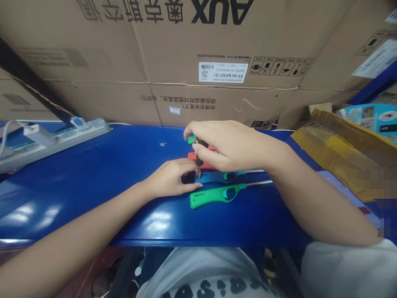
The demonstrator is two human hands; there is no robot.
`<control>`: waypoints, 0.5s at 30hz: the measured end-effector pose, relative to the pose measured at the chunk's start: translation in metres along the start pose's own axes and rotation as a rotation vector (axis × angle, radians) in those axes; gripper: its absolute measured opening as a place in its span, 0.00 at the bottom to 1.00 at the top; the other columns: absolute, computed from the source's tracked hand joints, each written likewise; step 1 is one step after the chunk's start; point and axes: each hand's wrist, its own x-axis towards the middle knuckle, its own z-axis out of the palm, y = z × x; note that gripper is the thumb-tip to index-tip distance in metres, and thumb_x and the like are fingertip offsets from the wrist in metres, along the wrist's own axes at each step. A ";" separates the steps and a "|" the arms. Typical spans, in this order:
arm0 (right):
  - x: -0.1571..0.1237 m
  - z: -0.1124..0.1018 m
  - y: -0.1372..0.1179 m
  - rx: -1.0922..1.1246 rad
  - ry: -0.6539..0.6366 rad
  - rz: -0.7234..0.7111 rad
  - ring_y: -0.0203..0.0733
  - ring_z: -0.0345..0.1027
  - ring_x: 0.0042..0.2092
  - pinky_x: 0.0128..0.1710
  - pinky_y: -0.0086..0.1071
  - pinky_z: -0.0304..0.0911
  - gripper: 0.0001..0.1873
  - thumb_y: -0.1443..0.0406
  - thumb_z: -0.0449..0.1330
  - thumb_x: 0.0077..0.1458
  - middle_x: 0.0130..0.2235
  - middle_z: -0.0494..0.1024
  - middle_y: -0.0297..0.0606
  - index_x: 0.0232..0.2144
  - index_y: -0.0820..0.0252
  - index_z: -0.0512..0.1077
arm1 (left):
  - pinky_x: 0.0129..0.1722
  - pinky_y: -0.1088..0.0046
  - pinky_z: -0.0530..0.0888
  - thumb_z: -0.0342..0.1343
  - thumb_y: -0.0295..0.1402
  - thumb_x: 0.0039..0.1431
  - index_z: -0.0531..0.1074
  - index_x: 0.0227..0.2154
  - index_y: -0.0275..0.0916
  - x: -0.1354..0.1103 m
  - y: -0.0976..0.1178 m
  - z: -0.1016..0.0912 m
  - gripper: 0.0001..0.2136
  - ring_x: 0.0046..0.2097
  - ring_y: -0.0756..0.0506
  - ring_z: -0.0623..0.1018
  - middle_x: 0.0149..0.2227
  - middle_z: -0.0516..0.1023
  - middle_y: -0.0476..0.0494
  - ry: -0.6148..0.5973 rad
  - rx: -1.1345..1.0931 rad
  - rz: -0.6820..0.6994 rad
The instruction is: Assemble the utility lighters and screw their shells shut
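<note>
Several long-nosed lighters lie side by side on the blue table (93,178): a green one (217,194) nearest me, a blue one (214,177) behind it, then a red one (204,166), with more partly hidden under my right hand. My right hand (229,145) is closed around a small black-handled tool (200,153) with a green and orange end, held upright with its tip down at the blue lighter's handle end. My left hand (173,178) rests on the table, fingers curled on that same end of the blue lighter.
A white power strip (56,138) with plugs lies at the back left. Large cardboard boxes (186,62) form a wall behind the table. Brown and yellow packaging (344,149) and a teal box (372,118) sit at the right.
</note>
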 end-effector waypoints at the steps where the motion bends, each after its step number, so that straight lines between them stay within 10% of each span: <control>1: 0.000 0.000 -0.001 0.000 0.006 0.002 0.42 0.68 0.36 0.32 0.33 0.50 0.15 0.61 0.49 0.66 0.42 0.80 0.41 0.48 0.62 0.69 | 0.39 0.71 0.73 0.62 0.42 0.62 0.75 0.38 0.39 0.000 0.000 0.000 0.11 0.39 0.46 0.79 0.38 0.80 0.46 -0.007 0.002 0.004; 15: 0.003 0.005 -0.004 0.001 0.000 -0.018 0.40 0.68 0.35 0.32 0.33 0.52 0.17 0.61 0.50 0.67 0.47 0.79 0.44 0.52 0.62 0.68 | 0.30 0.74 0.70 0.62 0.39 0.63 0.73 0.39 0.37 0.000 -0.001 0.002 0.10 0.27 0.50 0.72 0.29 0.73 0.50 -0.017 -0.117 0.018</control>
